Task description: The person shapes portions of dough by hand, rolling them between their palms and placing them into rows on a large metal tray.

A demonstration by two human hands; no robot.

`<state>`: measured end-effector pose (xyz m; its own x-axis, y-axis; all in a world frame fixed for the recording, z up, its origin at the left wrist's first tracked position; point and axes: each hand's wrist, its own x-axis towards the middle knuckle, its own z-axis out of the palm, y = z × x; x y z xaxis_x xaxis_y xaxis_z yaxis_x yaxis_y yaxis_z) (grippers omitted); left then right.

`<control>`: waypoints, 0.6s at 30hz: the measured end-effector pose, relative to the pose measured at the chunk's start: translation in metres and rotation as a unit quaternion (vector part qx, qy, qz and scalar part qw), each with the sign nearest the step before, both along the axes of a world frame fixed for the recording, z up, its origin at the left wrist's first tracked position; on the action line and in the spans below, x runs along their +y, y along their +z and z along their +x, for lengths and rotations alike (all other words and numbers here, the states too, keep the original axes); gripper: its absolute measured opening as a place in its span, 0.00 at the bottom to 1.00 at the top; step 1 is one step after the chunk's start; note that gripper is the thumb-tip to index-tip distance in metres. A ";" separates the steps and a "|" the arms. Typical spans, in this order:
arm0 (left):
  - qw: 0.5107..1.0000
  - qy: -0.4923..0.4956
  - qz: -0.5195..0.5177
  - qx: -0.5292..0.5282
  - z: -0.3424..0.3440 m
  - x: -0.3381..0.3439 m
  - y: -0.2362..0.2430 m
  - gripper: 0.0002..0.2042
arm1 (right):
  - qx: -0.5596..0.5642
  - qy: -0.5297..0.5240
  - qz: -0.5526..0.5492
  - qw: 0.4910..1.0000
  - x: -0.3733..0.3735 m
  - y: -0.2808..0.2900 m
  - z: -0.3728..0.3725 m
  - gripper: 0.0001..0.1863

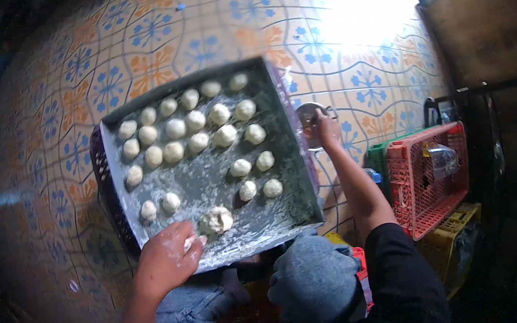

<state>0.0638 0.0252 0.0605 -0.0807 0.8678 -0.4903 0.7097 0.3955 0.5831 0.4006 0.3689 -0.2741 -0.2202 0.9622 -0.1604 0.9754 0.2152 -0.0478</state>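
A shallow metal tray (210,187), dusted with white powder, holds several pale dough balls (225,136) in loose rows and a larger rough lump of dough (217,220) near its front edge. At the tray's lower left, my left hand (168,255) has its fingers closed on a small piece of dough (191,243). My right hand (327,127) is outside the tray's right side at a small round metal bowl (306,119), fingertips closed together at or inside it; what they hold is too small to make out.
Patterned tile floor (149,29) surrounds the tray. At right stand a red crate (400,195) with a clear plastic object (441,160), a green crate (377,157) and a yellow crate (451,234). A dark board (474,15) is at the upper right. My denim-covered legs (194,320) are below.
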 end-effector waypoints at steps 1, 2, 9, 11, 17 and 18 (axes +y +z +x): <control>1.000 -0.001 0.011 0.006 -0.001 0.001 0.000 0.12 | 0.024 0.022 0.040 0.999 0.010 -0.011 0.025 0.18; 1.000 0.009 0.008 0.018 -0.004 -0.007 -0.001 0.11 | 0.057 0.016 -0.014 0.998 0.003 -0.011 0.020 0.18; 0.998 0.043 -0.001 0.047 -0.002 -0.006 -0.005 0.13 | 0.175 -0.058 -0.005 0.983 -0.023 0.021 0.028 0.17; 0.998 0.030 -0.008 0.054 -0.003 -0.004 -0.012 0.15 | 0.216 -0.187 0.018 0.958 -0.029 0.012 0.044 0.19; 0.998 0.041 -0.018 0.044 -0.003 -0.001 -0.019 0.14 | 0.484 -0.360 -0.017 0.798 -0.051 -0.001 0.098 0.17; 0.997 0.052 -0.015 0.057 -0.005 -0.008 -0.020 0.14 | 0.571 -0.403 -0.104 0.707 -0.058 0.009 0.092 0.14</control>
<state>0.0583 0.0169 0.0408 -0.2261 0.8367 -0.4987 0.7251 0.4865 0.4874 0.4927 0.3105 -0.2652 0.2862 0.8310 -0.4769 0.0764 -0.5159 -0.8532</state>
